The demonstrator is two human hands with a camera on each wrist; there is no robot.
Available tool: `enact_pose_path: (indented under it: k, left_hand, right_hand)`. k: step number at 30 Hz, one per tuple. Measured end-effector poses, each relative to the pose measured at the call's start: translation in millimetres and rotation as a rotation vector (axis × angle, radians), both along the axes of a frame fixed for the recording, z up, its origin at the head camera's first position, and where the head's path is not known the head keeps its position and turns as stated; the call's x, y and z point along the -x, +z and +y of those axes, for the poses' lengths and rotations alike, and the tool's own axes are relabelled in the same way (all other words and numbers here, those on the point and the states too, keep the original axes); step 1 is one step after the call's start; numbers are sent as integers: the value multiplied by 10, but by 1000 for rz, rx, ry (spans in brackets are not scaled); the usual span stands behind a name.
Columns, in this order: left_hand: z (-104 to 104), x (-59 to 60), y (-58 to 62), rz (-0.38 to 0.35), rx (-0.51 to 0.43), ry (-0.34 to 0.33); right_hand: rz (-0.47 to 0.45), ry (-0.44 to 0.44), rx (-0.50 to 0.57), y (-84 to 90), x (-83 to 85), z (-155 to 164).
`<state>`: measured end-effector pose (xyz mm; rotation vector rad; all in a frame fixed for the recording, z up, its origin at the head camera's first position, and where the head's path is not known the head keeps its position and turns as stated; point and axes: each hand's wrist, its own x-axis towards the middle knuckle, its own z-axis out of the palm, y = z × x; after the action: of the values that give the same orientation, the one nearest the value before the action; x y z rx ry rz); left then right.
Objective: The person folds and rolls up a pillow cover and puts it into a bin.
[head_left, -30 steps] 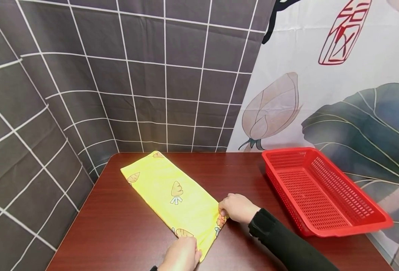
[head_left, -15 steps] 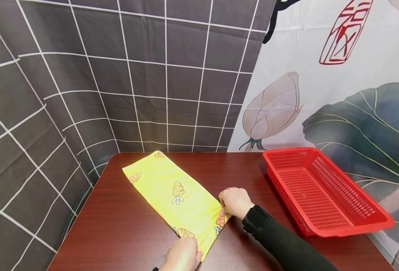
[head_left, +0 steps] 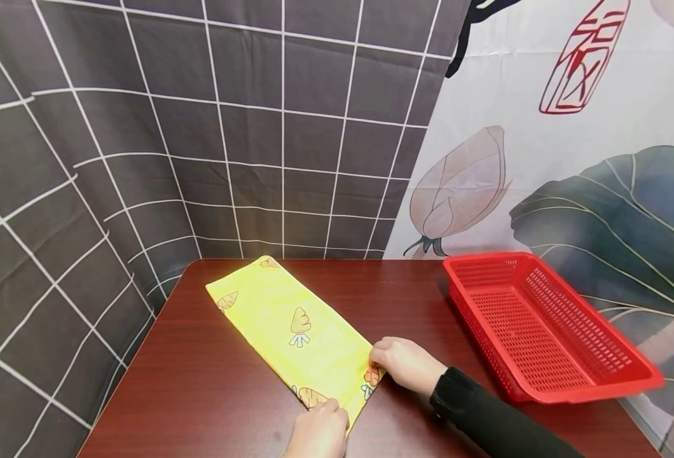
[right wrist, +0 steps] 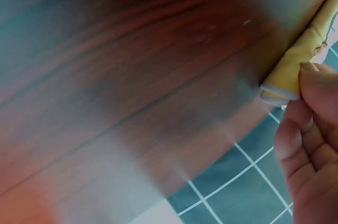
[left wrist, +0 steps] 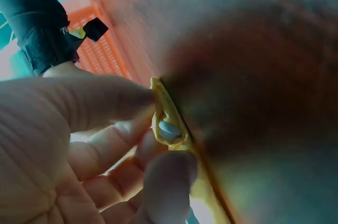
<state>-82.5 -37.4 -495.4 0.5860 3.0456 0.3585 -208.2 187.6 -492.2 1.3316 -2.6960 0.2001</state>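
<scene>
A folded yellow cloth printed with carrots lies flat on a dark wooden table, its long axis running diagonally from the far left corner of the table toward the near centre. The left hand pinches the near corner of the cloth's short near end, and the right hand pinches the other corner of that end, fingers curled round the fabric edge. A red plastic basket sits well apart at the right.

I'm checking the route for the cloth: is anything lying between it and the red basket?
Nothing visible. Bare table separates the cloth from the basket. The left hand and right hand each pinch a near corner.
</scene>
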Motion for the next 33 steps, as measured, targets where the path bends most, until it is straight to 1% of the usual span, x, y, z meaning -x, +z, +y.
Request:
enact_pose_path:
  k: [3,7,9,12,15,16,19,22,25,26,28,29,30,31,32,33]
  left_hand:
    - [8,-8,-9,22,16,-25]
    - [19,-3,3,-3,38,-24]
    - [28,-6,10,0,39,-12]
    - [52,-21,14,40,25,8]
    - [74,-32,2,59,12,14]
    - [78,-31,-5,54,11,13]
    - [73,-6,-66,47,4,-6]
    - [56,36,-189,39,-17,-41]
    - [48,61,-390,33,-20,-71]
    - [48,55,-422,26,-20,-73]
    - [52,37,-448,6,-10,-67]
    - [55,33,-444,-11,-2,-63]
    - [60,27,-411,-38,11,-54]
    - [64,15,-341,-68,15,-45]
    - [68,4,-264,-86,14,-37]
    - [72,-4,-219,-93,16,-31]
  right_hand:
    - [25,78,60,-14,-28,107]
    - [78,150,111,-63,-23,198]
    - [114,159,110,-86,-7,206]
    - [152,156,103,-108,15,188]
    - [139,139,100,-112,16,169]
    - [125,134,99,-108,9,165]
    - [92,119,87,-81,-20,160]
    - [67,119,67,-46,-54,174]
    - [31,122,47,-31,-84,212]
    - [17,122,44,-27,-93,228]
    - [-10,118,42,-27,-104,256]
    - [-21,115,43,-27,-108,265]
    - [-25,113,47,-25,-110,272]
    - [-21,114,48,-25,-110,277]
    - [-11,118,48,-25,-109,278]
    - [4,124,47,-27,-107,278]
